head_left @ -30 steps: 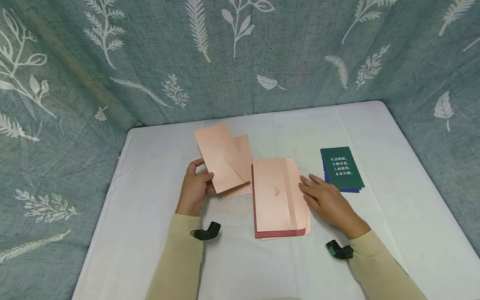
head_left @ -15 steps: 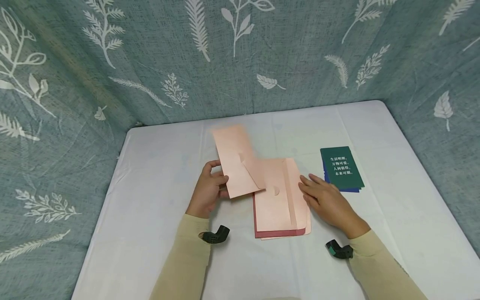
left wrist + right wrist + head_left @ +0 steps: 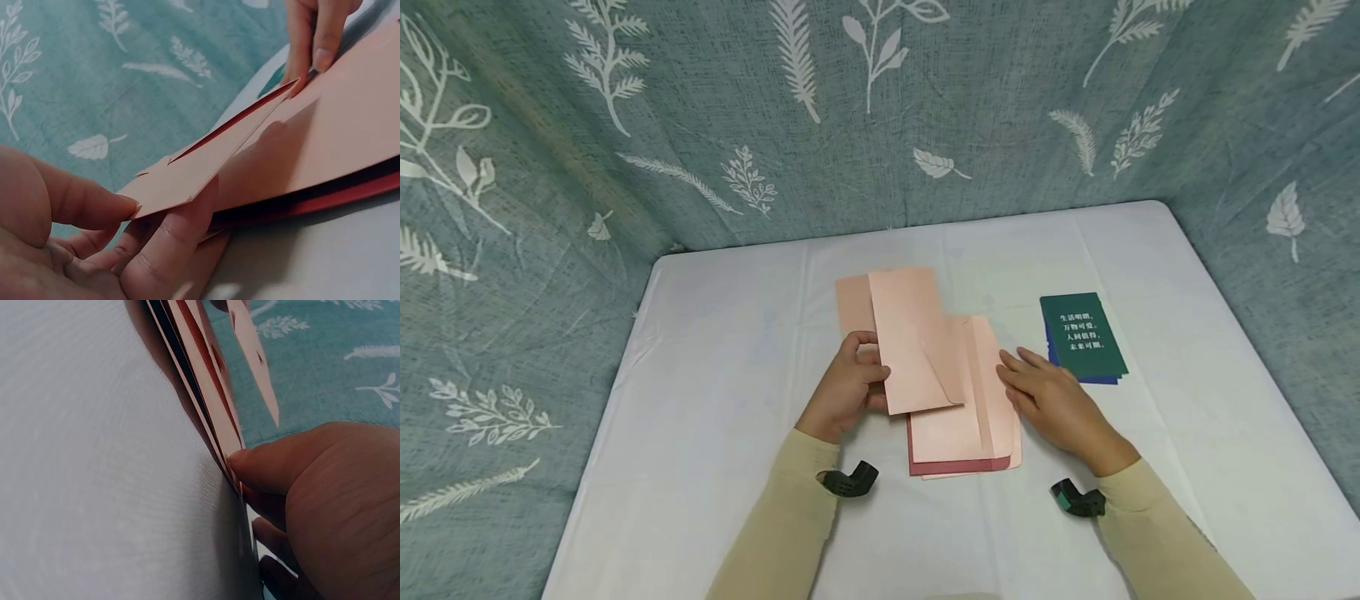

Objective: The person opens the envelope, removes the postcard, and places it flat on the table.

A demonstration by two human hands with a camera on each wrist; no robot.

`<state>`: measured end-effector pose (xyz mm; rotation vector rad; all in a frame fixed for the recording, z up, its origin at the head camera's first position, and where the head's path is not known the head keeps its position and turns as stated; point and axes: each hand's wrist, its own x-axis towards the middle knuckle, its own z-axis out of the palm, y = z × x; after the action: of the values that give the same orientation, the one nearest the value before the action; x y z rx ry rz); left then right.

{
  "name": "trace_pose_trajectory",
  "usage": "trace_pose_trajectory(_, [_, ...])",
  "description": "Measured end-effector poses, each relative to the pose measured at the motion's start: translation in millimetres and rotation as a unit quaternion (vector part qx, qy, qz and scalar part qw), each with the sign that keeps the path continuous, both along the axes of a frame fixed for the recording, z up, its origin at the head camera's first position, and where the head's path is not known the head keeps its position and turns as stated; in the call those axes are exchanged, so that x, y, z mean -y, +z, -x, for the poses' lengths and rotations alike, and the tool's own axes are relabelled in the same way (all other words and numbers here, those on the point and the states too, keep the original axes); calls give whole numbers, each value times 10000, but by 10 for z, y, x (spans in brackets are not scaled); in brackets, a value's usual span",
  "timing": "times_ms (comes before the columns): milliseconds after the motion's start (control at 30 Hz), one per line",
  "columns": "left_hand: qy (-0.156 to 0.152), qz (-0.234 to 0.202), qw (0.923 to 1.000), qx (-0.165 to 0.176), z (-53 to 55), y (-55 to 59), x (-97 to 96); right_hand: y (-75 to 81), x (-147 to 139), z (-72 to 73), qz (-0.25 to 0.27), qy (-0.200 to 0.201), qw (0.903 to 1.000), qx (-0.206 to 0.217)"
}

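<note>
A pink envelope point(image 3: 913, 350) is pinched in my left hand point(image 3: 848, 385), thumb on top and fingers beneath in the left wrist view. Held at a tilt, it overlaps the pile below. The pile's top pink envelope point(image 3: 947, 437) has its flap spread to the right; a dark red envelope point(image 3: 958, 468) shows under it. Another pink envelope point(image 3: 855, 304) lies behind the held one, partly hidden. At the pile's right edge rests my right hand point(image 3: 1060, 404), fingers fairly straight. Its thumb point(image 3: 253, 464) touches the edge of the layered paper in the right wrist view.
Beyond my right hand lie a dark green card point(image 3: 1084, 333) with white Chinese characters and a blue one point(image 3: 1101, 381) under it. They rest on a white-covered table point(image 3: 722, 350). A green leaf-patterned curtain point(image 3: 880, 175) encloses its back and sides.
My left hand has carried the pink envelope rightward and a little nearer, over the pile. More of the envelope lying behind now shows at its left. The right hand has stayed put.
</note>
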<state>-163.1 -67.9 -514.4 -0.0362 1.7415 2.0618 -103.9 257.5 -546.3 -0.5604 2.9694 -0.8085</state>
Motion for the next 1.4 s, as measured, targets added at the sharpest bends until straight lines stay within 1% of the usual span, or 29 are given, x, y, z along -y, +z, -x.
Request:
trace_pose_trajectory(233, [-399,-32,9992,69,-81,2,-93,29,4,-17,64,27,9999,-125])
trace_pose_trajectory(367, [-561,11,9983,185,-121,-8,-140,51,14,-21,81,27,9999,-83])
trace_pose_trajectory(500, [-617,59,9976,303,-162,-28,-179,54,17,-20,58,13,10000,-51])
trace_pose_trajectory(767, [-593,130,9968,519,-243,-69,-229,64,20,-31,86,10,10000,-50])
trace_pose_trajectory(900, [-681,368,9955,548,-280,-60,-217,49,18,-30,95,0,9999,-47])
trace_pose_trajectory(1100, [-806,698,9921,657,-314,-9,-192,34,14,-14,50,-18,10000,20])
trace_pose_trajectory(1267, [-950,963,9889,614,-332,28,-176,36,11,-14,56,18,10000,-56])
trace_pose_trajectory(1400, [-1014,1311,9848,525,-349,72,-152,37,12,-22,96,42,9999,-115])
